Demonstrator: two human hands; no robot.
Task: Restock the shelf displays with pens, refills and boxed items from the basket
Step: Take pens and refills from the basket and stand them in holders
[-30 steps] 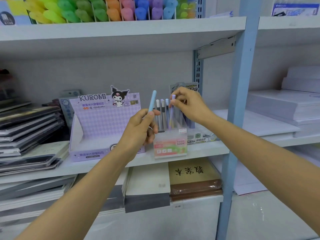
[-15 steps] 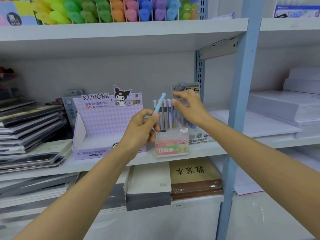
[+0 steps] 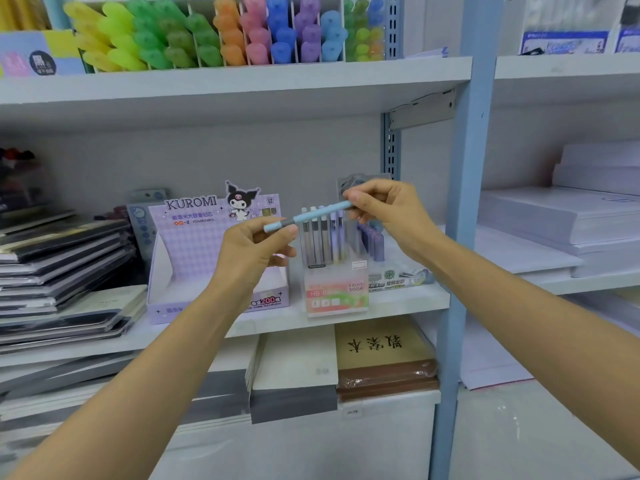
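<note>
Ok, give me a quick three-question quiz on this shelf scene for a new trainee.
1. True or false: the left hand and the right hand both hold the blue pen.
2. How does the blue pen lie? A: upright. B: close to level, higher at its right end. C: tip straight down.
3. Fill in: the clear holder stands to the ____ of the Kuromi box.
Key: 1 true; 2 B; 3 right.
</note>
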